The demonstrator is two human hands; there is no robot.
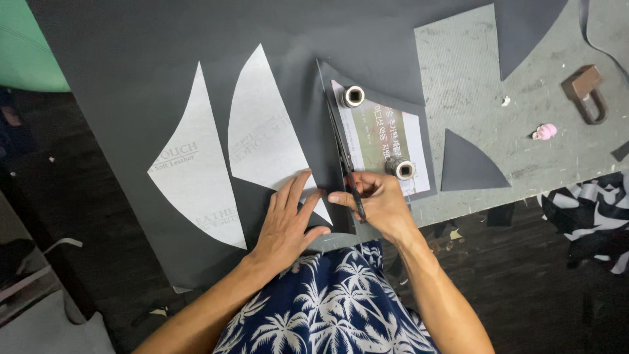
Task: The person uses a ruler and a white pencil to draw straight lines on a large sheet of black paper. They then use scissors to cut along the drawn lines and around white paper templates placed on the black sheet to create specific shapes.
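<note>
- Firstly, a large dark sheet (164,72) is spread over the grey table (472,72).
- Scissors (345,160) are gripped by the right hand (380,203), fingers closed around the handles, the blades running along the sheet's cut edge.
- The left hand (288,219) is pressed flat on the sheet, fingers spread, just left of the scissors.
- Two white curved shapes (262,131) are seen left of the scissors.
- Two round weights (352,96) are set on a paper pattern (386,141) right of the scissors.
</note>
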